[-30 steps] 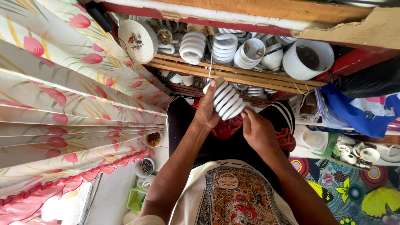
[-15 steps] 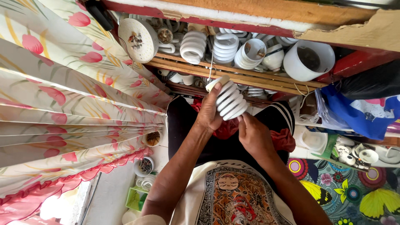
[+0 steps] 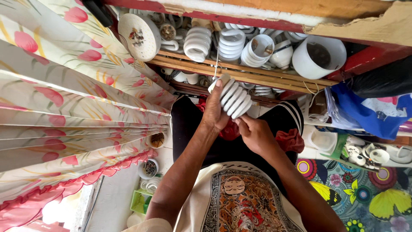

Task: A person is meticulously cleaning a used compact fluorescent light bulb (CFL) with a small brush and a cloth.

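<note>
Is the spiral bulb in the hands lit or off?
Off: the spiral bulb looks plain matte white, held free between left hand and right hand.

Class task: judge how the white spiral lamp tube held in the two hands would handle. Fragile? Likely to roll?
The spiral lamp tube looks like thin coiled glass, so probably fragile if squeezed. It seems light for its size: the left hand supports it by the fingers, with the right hand at its base. Its rounded coils would likely roll if laid down.
</note>
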